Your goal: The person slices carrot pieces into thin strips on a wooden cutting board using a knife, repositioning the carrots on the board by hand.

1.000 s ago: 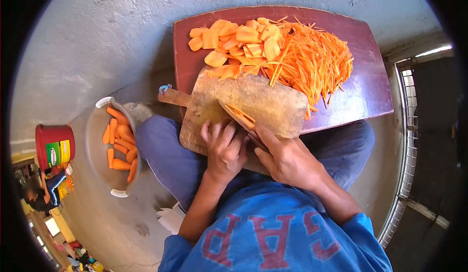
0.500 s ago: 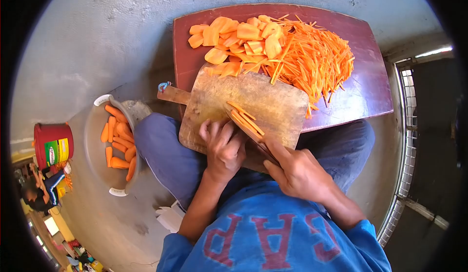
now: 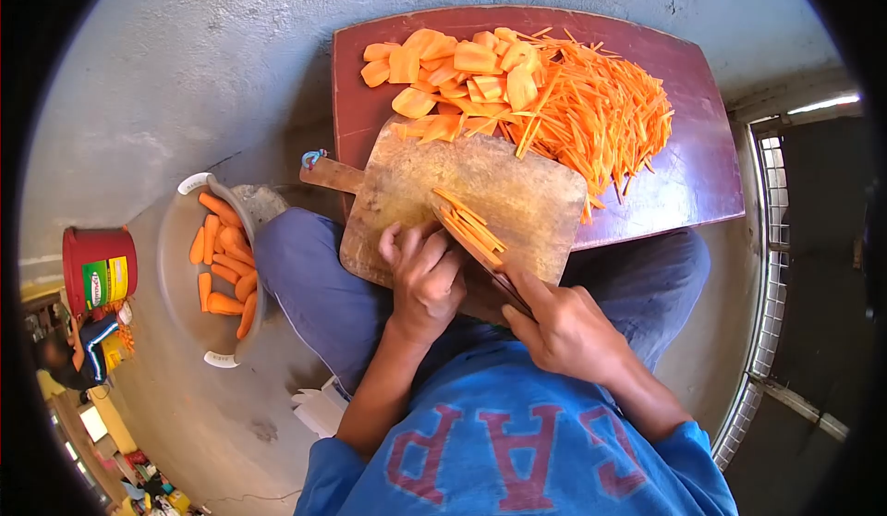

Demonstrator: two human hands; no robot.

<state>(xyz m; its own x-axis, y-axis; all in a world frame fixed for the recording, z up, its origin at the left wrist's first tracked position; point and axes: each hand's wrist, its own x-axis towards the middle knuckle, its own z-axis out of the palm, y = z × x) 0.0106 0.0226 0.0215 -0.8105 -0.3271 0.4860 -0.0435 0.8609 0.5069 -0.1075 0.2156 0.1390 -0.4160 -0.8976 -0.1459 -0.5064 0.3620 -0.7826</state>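
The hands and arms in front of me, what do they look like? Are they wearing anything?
The left hand and right hand are bare, with nothing worn on them that shows. The forearms are uncovered too. Higher up, short blue sleeves cover the arms, part of a blue shirt with big dark red letters across it.

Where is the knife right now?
In the head view, the knife is in the person's right hand, its blade over the wooden cutting board, between the left hand and a few thin carrot sticks.
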